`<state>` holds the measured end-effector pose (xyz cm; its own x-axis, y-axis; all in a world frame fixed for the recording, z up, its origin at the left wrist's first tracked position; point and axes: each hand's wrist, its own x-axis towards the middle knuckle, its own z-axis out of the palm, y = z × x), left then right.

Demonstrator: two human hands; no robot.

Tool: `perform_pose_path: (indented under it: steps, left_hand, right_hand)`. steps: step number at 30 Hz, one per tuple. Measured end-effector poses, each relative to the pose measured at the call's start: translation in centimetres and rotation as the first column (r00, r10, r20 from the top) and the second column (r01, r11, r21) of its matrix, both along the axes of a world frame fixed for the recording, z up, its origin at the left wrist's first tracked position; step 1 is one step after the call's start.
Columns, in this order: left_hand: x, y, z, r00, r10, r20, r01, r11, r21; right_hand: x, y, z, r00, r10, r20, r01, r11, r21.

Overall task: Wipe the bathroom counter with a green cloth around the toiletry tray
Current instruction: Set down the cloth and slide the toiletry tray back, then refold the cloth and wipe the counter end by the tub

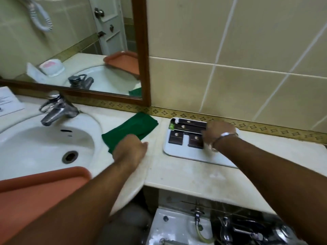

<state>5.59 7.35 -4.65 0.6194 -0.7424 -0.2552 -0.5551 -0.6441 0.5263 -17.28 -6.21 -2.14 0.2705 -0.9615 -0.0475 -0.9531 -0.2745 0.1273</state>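
Observation:
A green cloth (pixel 131 128) lies flat on the pale counter (pixel 185 175) between the sink and a white toiletry tray (pixel 182 151). My left hand (pixel 130 149) rests on the cloth's near corner, fingers curled over it. The tray holds several dark brown boxes (pixel 176 137) and a small green bottle (pixel 171 126). My right hand (pixel 218 133), with a metal bangle on the wrist, lies over the tray's right side, covering some boxes; whether it grips the tray is hidden.
A white sink (pixel 44 147) with a chrome tap (pixel 56 108) fills the left. An orange tray (pixel 35 191) sits across the sink's front. A wood-framed mirror (pixel 143 50) and tiled wall stand behind. A paper card (pixel 8 101) lies far left.

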Motion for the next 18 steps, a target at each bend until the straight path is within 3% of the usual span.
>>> perform_pose_path:
  steps: [1, 3, 4, 6, 8, 10, 12, 14, 16, 18]
  left_hand:
    - [2.3, 0.4, 0.5, 0.979, 0.025, 0.203, -0.027, 1.000, 0.007]
    - [6.3, 0.7, 0.9, 0.941, 0.124, 0.316, -0.150, 0.987, 0.057]
    - [7.9, 0.8, 0.7, 0.954, 0.163, 0.252, -0.196, 0.974, 0.112]
    - [10.2, 0.3, 0.1, 0.975, 0.210, -0.074, -0.195, 0.965, 0.174]
    - [10.7, -0.2, -0.3, 0.907, 0.226, -0.355, -0.187, 0.972, 0.141]
    - [10.6, -0.8, -0.9, 0.898, 0.222, -0.379, -0.198, 0.975, 0.101]
    - [10.3, -1.4, -1.6, 0.921, 0.220, -0.321, -0.200, 0.975, 0.094]
    - [10.3, -1.7, -1.8, 0.947, 0.217, -0.238, -0.193, 0.974, 0.121]
    - [10.3, -1.3, -1.6, 0.967, 0.193, -0.168, -0.172, 0.976, 0.130]
    - [10.3, -0.7, -0.9, 0.980, 0.145, -0.140, -0.136, 0.988, 0.067]
  right_hand:
    - [3.3, 0.0, 0.2, 0.983, 0.061, 0.175, -0.073, 0.996, 0.061]
    - [9.8, 0.3, 0.0, 0.883, 0.048, 0.467, -0.168, 0.961, 0.218]
    - [12.7, 0.5, -0.4, 0.845, -0.011, 0.535, -0.171, 0.942, 0.289]
    - [17.2, 0.5, -1.6, 0.844, -0.108, 0.526, -0.126, 0.912, 0.390]
    - [19.4, 0.1, -2.6, 0.873, -0.148, 0.464, -0.053, 0.918, 0.394]
    - [20.4, -0.5, -3.3, 0.900, -0.156, 0.406, 0.007, 0.939, 0.344]
    - [20.6, -1.2, -3.8, 0.869, -0.225, 0.440, 0.017, 0.903, 0.429]
    - [20.5, -1.8, -4.2, 0.773, -0.343, 0.534, -0.030, 0.821, 0.570]
    - [19.9, -1.1, -3.7, 0.630, -0.406, 0.662, -0.037, 0.836, 0.548]
    - [18.6, 0.4, -2.6, 0.416, -0.400, 0.817, -0.130, 0.863, 0.489]
